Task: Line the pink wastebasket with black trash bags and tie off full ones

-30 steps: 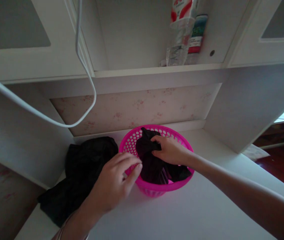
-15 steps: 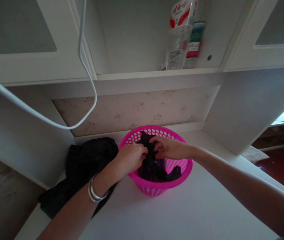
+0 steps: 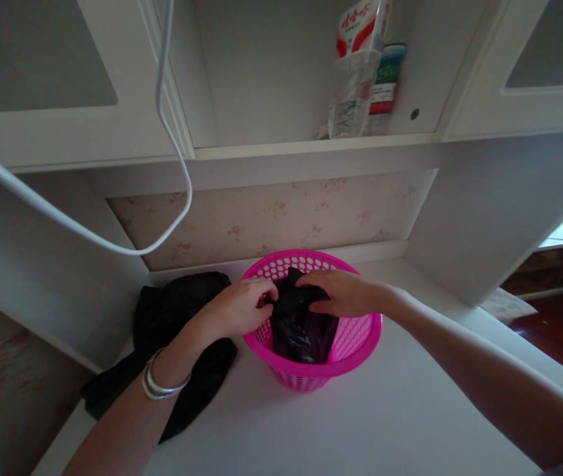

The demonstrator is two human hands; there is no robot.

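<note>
A pink plastic basket (image 3: 311, 368) with a perforated wall stands on the white surface. Inside it is a crumpled, thin black plastic bag (image 3: 299, 330), shiny in places. My left hand (image 3: 246, 305), with silver bangles at the wrist, pinches the bag's left edge near the basket's rim. From the other side my right hand (image 3: 343, 293) has its fingers closed on the upper part of the bag. Its fingertips are partly hidden in the dark plastic. Left of the basket lies a heap of black cloth or plastic (image 3: 182, 311), partly behind my left forearm.
Above the basket is an open white shelf (image 3: 271, 151) holding a clear bottle (image 3: 353, 92) and a green-and-red labelled container (image 3: 387, 79). A white cable (image 3: 182, 165) hangs at the upper left. White side panels (image 3: 499, 198) flank the surface.
My left hand has moved left, away from my right hand, drawing the bag's edge with it. The bag's loose end at the basket's front right no longer shows, and the bag lies more spread out.
</note>
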